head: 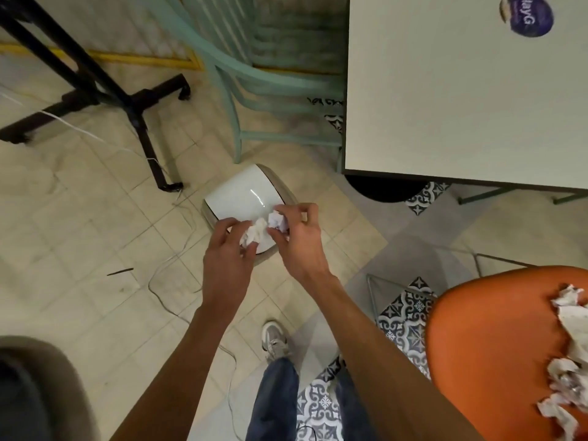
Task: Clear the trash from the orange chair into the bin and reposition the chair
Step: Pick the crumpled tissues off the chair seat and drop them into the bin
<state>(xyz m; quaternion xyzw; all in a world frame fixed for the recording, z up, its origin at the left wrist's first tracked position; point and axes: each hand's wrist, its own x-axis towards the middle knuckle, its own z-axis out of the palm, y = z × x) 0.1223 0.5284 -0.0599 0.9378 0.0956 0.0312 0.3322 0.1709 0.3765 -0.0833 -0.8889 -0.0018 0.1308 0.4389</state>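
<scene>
A small bin with a white swing lid [245, 195] stands on the tiled floor ahead of me. Both hands hover just above its near edge. My left hand [227, 253] pinches a crumpled white paper [254, 233]. My right hand [297, 240] grips a second crumpled paper [277, 220] right beside the first. At the lower right is the orange chair [496, 338], and several crumpled papers [569, 354] lie along the right side of its seat.
A white table [461, 100] with a purple sticker fills the upper right, with a teal chair [254, 81] next to it. A black stand base [127, 100] and thin cables [165, 281] cross the floor at left. My shoe [274, 340] is below the bin.
</scene>
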